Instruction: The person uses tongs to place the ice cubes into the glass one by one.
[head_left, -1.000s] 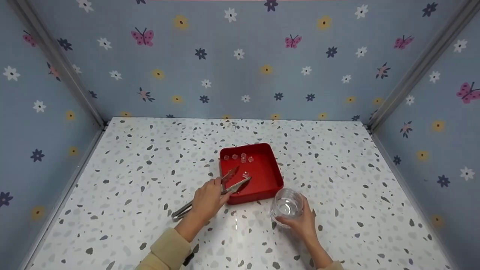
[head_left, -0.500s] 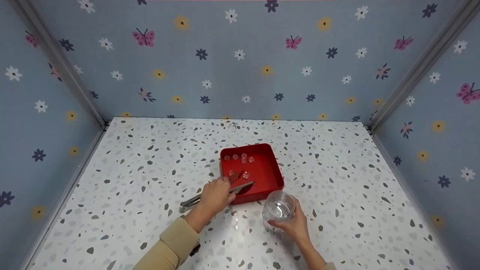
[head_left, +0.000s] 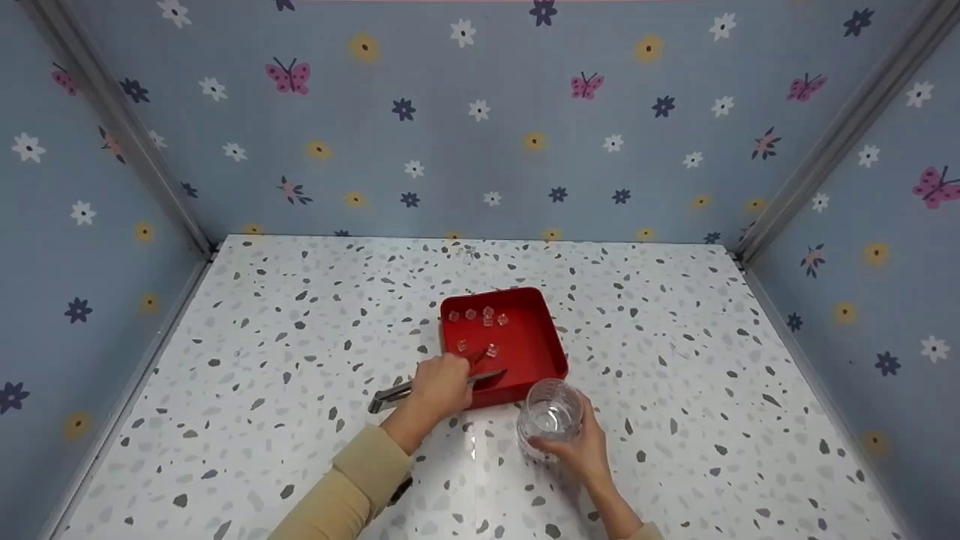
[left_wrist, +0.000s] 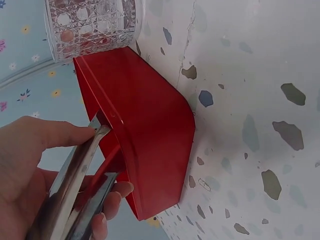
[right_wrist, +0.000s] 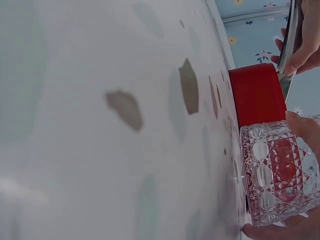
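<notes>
The metal tongs [left_wrist: 75,180] lie slantwise over the near left side of the red tray [head_left: 532,337], arms apart, tips inside the tray; no clear cube [head_left: 492,349] shows between the tips, though one sits close to the farther tip and contact cannot be told. The left hand [head_left: 442,385] grips the tongs at mid-length, thumb against one arm, fingers curled round the other; this is a sound hold, since the arms are likely stiff, light and springy, and even pressure keeps the tips aligned.

Seven cubes are visible in the tray, five toward the far left, two nearer the tips; they are probably light, hard and slippery, best taken across two opposite flat faces.

The cut-pattern glass [head_left: 551,416] is mouth up just beside the tray's near right corner; the right hand [head_left: 586,448] holds it by the side wall, thumb and fingers on opposite sides; whether its base rests on the table is unclear. Treat the glass as heavy for its size, rigid and fragile; the raised pattern should aid grip; hold the wall below the rim.

Beneath lies the speckled tabletop [head_left: 660,337]; behind stands a flower-patterned wall [head_left: 480,150].
</notes>
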